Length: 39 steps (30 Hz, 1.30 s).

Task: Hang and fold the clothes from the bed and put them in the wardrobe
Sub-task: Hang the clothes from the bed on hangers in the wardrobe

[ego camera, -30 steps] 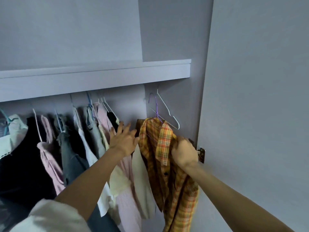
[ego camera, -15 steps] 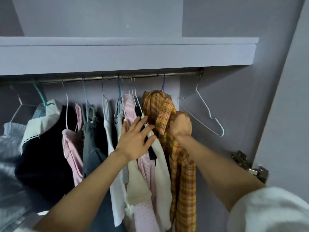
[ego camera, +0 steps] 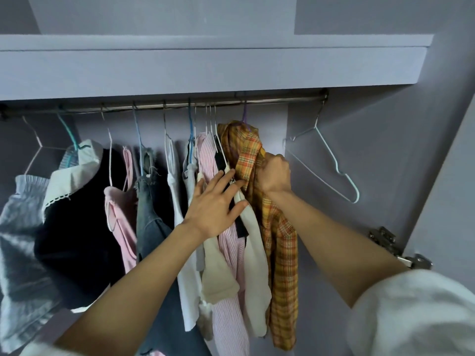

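While the left hand [ego camera: 214, 206] presses flat on hung clothes [ego camera: 226, 253], the right hand [ego camera: 275, 176] grips the plaid shirt [ego camera: 280, 242].

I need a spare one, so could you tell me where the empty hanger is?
The empty hanger hangs at the rail's far right end, right of the orange plaid shirt.

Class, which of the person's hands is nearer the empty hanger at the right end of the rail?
Right. The right hand grips the plaid shirt just left of the empty hanger; the left hand is farther left.
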### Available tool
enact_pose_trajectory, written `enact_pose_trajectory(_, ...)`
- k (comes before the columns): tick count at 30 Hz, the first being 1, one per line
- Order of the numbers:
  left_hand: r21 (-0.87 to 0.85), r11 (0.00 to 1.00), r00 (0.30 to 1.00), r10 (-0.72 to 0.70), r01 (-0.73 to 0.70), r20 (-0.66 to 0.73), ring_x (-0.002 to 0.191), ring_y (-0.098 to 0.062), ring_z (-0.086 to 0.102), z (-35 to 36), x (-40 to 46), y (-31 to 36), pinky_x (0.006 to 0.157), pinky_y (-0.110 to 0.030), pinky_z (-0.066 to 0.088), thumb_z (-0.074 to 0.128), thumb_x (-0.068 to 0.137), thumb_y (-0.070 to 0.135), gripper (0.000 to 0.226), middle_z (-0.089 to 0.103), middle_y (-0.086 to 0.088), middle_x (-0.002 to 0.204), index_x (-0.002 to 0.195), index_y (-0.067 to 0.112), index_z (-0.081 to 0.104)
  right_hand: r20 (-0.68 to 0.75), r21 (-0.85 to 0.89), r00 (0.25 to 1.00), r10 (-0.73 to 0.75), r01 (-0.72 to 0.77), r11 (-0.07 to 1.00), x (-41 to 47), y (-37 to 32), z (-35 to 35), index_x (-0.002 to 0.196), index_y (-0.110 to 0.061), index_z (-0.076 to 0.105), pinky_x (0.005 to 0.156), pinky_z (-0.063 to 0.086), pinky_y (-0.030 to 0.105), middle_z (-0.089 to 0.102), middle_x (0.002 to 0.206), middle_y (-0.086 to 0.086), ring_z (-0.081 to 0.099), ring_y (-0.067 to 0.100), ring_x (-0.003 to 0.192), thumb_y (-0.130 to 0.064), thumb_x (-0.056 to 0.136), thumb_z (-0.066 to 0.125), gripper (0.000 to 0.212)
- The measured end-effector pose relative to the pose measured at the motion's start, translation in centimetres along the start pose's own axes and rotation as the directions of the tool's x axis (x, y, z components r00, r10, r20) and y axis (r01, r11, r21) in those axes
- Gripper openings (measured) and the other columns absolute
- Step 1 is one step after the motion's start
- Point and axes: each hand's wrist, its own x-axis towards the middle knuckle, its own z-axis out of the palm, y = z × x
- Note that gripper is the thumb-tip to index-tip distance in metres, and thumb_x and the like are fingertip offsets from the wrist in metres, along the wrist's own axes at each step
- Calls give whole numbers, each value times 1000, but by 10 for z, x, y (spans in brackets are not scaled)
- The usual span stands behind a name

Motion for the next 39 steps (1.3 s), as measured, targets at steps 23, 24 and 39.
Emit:
enact_pose_trajectory(23,-530,654,833,-508,540,221,129,-21,42,-59,-197,22,105,-21,30,52,96,22,39,42,-5,141,134,17,49,612,122,760,-219,182,976,-202,-22,-60,108,-6,63,86,48,31,66,104,9,61,22,98,-10,97,43,23)
enact_pose_trajectory(24,-533,610,798,-550,586,248,119,-23,51,-66,-218,22,101,-25,37,52,95,23,31,51,-6,131,126,20,57,715,143,667,-210,154,978,-217,-28,-56,113,-8,62,91,48,32,66,108,6,60,20,102,-14,98,43,24)
enact_pose_trajectory(39,-270,2,31,-994,963,103,96,-23,65,-147,-547,108,76,-19,40,52,95,17,23,70,-5,108,111,10,67,818,559,-21,-575,261,787,-433,-141,-15,116,-12,63,73,36,16,66,109,1,55,12,89,-11,97,41,29)
